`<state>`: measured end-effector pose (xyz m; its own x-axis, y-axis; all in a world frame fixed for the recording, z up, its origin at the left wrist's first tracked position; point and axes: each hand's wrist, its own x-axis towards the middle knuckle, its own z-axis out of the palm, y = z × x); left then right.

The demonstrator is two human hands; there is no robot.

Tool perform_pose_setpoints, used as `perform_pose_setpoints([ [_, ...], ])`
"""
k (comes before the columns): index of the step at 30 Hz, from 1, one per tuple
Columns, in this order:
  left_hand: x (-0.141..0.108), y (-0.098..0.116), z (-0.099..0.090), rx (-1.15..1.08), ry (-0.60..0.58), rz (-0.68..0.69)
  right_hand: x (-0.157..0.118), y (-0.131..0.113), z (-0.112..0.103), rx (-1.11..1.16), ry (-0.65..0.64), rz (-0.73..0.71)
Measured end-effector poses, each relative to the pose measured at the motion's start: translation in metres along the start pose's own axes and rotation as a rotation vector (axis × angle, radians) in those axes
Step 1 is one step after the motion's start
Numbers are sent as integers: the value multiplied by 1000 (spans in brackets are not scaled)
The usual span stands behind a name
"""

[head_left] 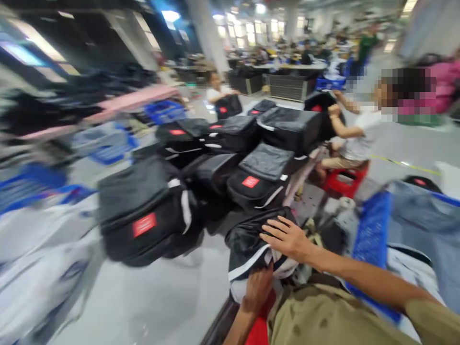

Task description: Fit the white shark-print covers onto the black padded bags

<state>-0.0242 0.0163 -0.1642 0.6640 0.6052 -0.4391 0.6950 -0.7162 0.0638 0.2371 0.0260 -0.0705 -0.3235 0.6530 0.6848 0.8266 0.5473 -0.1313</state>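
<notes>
Close to my body, a black bag [246, 239] with a white trim strip lies crumpled at the near end of a bench. My right hand [287, 237] rests flat on its top, fingers stretched out. Lower down, my left hand [258, 287] holds the bag's near edge by the white strip; its fingertips are partly hidden in the fabric. Just beyond is a black bag with a grey top [260, 175] and a red label. To the left stands a larger black bag [143, 211], also with a red label, blurred by motion.
More black bags [291, 129] crowd the bench ahead. A co-worker in a white top [370, 134] sits at the right on a red stool [347, 179], handling a black bag; another person sits farther back. A blue crate [373, 230] stands by my right arm. White bundles [46, 249] lie left.
</notes>
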Motion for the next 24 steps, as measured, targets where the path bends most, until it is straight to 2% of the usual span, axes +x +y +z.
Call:
perform_pose_setpoints([
  [3, 9, 13, 10, 49, -92, 86, -32, 27, -11, -78, -18, 77],
  [5, 19, 25, 13, 62, -95, 180, -60, 37, -22, -118, -36, 167],
  [7, 31, 41, 9, 63, -69, 274, -86, 38, -37, -133, -24, 266],
  [9, 48, 58, -6, 54, -97, 331, -109, 31, -55, -147, 12, 370],
  [11, 65, 75, -28, 24, -164, 398, -126, 21, -76, -181, 57, 475],
  [13, 80, 89, -51, -9, -203, 512, -139, 13, -96, -237, 86, 572],
  [14, 85, 94, -62, -30, -183, 595, -145, 10, -106, -271, 95, 616],
  [16, 95, 103, -78, -98, -47, 788, -157, 6, -123, -346, 115, 704],
  [18, 107, 111, -90, -209, 187, 956, -168, 6, -136, -408, 144, 783],
  [19, 116, 116, -95, -271, 315, 998, -173, 7, -141, -425, 151, 824],
  [21, 142, 128, -104, -350, 519, 982, -184, 13, -146, -433, 156, 898],
  [22, 160, 136, -108, -362, 584, 941, -189, 17, -147, -432, 158, 922],
  [24, 200, 150, -116, -345, 638, 859, -197, 29, -144, -436, 168, 935],
])
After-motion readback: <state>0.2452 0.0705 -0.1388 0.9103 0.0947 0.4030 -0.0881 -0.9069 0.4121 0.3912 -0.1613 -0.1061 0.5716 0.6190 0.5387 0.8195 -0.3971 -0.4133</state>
